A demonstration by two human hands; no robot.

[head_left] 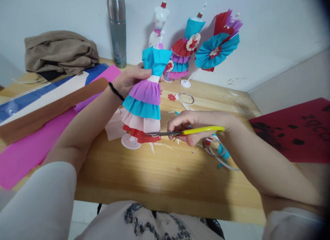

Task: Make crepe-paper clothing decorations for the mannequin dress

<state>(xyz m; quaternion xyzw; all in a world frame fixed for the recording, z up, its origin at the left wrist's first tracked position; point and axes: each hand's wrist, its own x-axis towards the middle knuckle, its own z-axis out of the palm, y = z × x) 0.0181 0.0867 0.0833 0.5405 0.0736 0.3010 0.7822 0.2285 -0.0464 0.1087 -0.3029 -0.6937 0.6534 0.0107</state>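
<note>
Right now, my left hand [131, 78] curls snugly around the waist of the paper dress [144, 107], mid-counter [160, 180], back from the front edge. The dress stands long and tall, its top leaning right. My right hand [197, 119], bent around yellow scissors [203, 130], points them left across the red frill [136, 131] (touching? I can't tell).
</note>
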